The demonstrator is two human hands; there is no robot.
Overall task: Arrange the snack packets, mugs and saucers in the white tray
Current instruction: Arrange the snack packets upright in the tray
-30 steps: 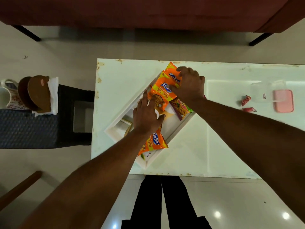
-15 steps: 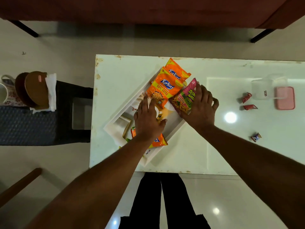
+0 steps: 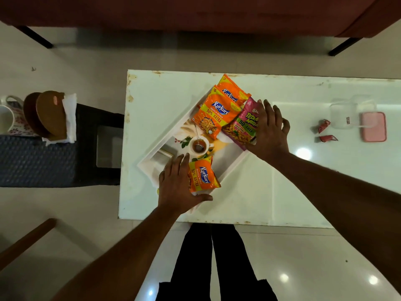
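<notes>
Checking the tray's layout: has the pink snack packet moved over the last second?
Yes. The pink snack packet slid from under the orange packets toward the tray's right edge.

Dim indoor light, warm cast — overhead lamps mirrored as round glare spots on the glossy table (image 3: 303,192) and floor (image 3: 325,268). Edges bowed by the wide lens — forearms stretched. Centre fairly sharp; far sofa (image 3: 195,11) dark, soft.

Both hands rest on packets in tray (image 3: 227,168).
</notes>
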